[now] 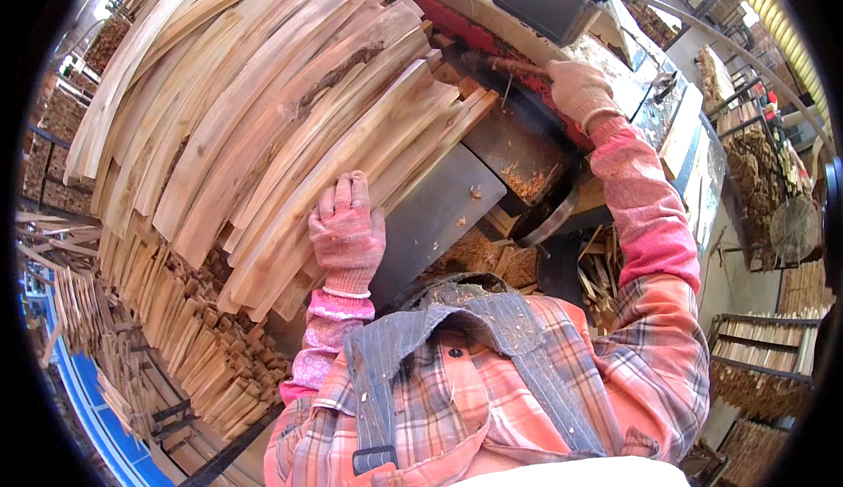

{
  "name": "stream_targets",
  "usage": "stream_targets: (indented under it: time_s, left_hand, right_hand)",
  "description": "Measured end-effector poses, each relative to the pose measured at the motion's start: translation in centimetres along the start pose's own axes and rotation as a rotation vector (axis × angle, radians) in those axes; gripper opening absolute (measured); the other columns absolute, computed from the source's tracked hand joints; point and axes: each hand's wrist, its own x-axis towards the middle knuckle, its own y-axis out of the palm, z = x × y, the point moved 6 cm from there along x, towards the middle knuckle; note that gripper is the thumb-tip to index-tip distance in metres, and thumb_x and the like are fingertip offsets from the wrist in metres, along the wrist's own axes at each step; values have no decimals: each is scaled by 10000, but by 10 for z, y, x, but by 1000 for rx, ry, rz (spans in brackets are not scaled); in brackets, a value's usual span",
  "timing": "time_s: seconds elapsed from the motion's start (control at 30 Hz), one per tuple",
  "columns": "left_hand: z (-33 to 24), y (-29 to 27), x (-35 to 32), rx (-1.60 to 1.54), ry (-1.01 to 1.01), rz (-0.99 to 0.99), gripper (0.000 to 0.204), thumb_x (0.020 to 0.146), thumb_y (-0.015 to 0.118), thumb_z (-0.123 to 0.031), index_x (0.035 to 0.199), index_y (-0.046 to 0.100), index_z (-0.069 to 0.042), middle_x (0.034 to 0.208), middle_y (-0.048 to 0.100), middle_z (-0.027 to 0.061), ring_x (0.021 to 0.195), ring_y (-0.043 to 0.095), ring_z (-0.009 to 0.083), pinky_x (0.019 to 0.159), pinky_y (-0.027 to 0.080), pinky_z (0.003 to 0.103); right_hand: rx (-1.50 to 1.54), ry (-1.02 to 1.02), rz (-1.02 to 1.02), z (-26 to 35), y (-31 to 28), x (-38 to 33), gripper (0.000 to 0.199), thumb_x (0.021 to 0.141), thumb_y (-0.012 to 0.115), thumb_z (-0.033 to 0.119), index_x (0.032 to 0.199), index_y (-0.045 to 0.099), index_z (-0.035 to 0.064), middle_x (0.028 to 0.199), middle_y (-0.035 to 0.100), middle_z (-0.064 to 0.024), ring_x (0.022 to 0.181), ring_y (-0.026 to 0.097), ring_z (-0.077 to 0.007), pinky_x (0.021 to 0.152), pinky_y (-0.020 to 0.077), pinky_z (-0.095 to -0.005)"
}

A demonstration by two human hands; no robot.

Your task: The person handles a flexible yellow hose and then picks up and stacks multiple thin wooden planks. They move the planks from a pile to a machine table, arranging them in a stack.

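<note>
My left hand (349, 234), in a pinkish work glove, lies on the nearest wooden board (303, 228) of a large pile. Its fingers are stretched over the upper face, not wrapped round it. Farther off at the right, my gloved right hand (581, 93) reaches over the machine (549, 140). It is closed around a thin brown stick (516, 66), which points left across the dark, dusty recess; its far end is hard to make out. The pile of pale, rough-edged boards (255, 92) fills the left and middle.
A grey metal plate (443, 215) lies between the boards and my body. Wood shavings (527, 181) sit in the machine, and offcuts (600, 263) lie below it. Stacked short sticks (206, 329) stand at lower left. A yellow ribbed hose (781, 26) hangs at upper right.
</note>
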Motion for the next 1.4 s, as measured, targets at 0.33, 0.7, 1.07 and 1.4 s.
stream_targets:
  time_s: [0.33, 0.7, 1.07, 1.4]
  left_hand:
    - [2, 2, -2, 27, -25, 31, 642, 820, 702, -297, 1413, 539, -110, 1431, 545, 77, 1289, 523, 284, 1029, 424, 503]
    - [-2, -19, 0, -224, 43, -65, 590, 817, 746, -191, 1366, 558, -87, 1376, 573, 100, 1255, 535, 331, 1040, 417, 510]
    - [32, -79, -60, -344, -96, -197, 455, 789, 768, -94, 1229, 671, -33, 1231, 665, 147, 1152, 611, 344, 1017, 459, 459]
    - [57, -126, -119, -165, -430, -389, 380, 860, 697, 15, 1239, 666, 7, 1224, 679, 180, 1149, 637, 336, 1036, 485, 422]
  right_hand:
    - [-33, -6, 62, -89, -49, -117, 282, 833, 592, 124, 1070, 739, 84, 977, 715, -203, 943, 688, -389, 847, 542, -469]
    - [203, 226, -445, -227, -154, -158, 377, 934, 565, 44, 1301, 651, 60, 1136, 706, -95, 1053, 645, -159, 958, 464, -285]
    - [-14, -145, -406, -219, -123, 96, 280, 920, 586, 184, 1159, 659, 59, 986, 703, -178, 931, 673, -317, 862, 499, -416]
    - [313, -161, -881, -117, -181, 55, 396, 973, 611, 304, 1314, 645, 105, 1204, 708, -160, 1099, 683, -245, 939, 512, -389]
